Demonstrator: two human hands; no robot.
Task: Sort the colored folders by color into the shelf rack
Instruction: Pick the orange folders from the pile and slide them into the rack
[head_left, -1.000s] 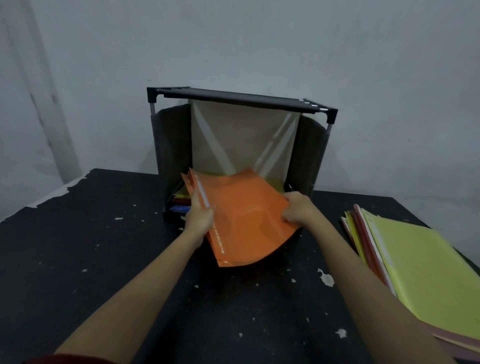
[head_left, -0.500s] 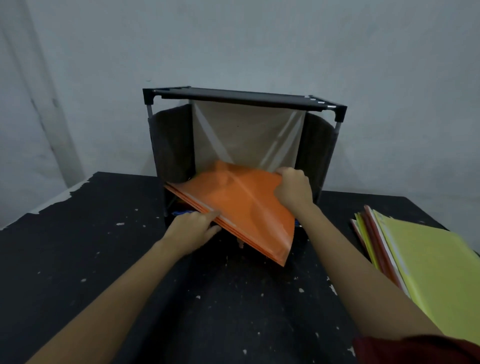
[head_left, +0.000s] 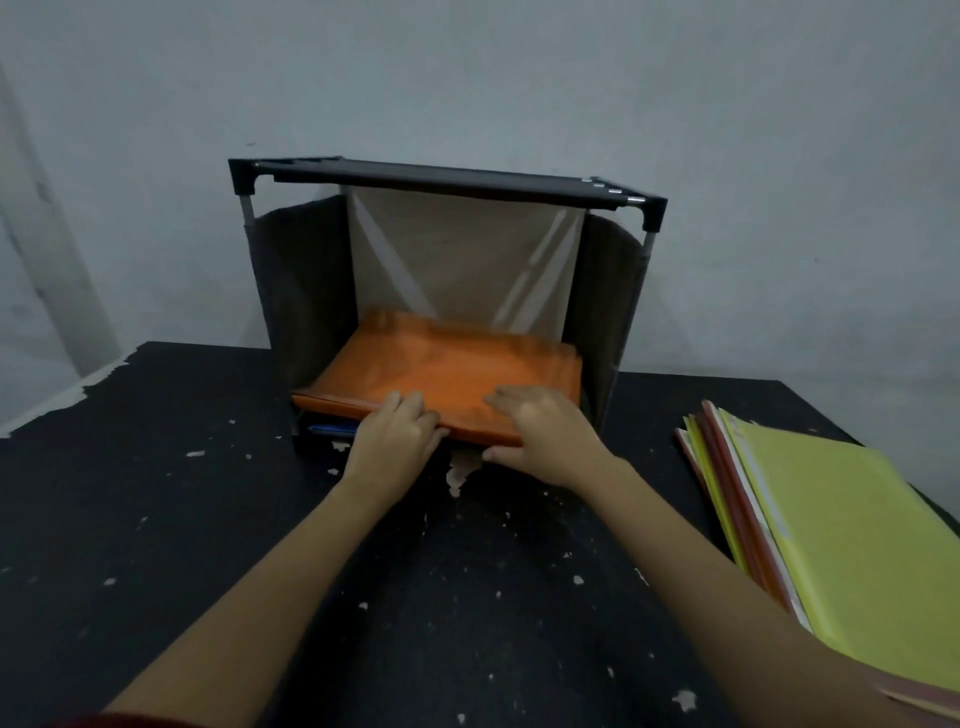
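Observation:
The orange folders lie flat inside the black shelf rack at the back middle of the table. My left hand grips their front edge, fingers on top. My right hand rests with spread fingers on the top folder, thumb under the front edge. Beneath the orange folders a blue folder edge shows on a lower level. A stack of loose folders, yellow-green on top with red and yellow edges below, lies on the table at the right.
The black table has chipped white spots and its left edge is near the wall. The rack has dark fabric sides and a translucent back panel. A grey wall stands right behind the rack.
The orange folders went from tilted and half outside the rack to lying flat inside it. Both hands moved forward with them and now sit at the front edge.

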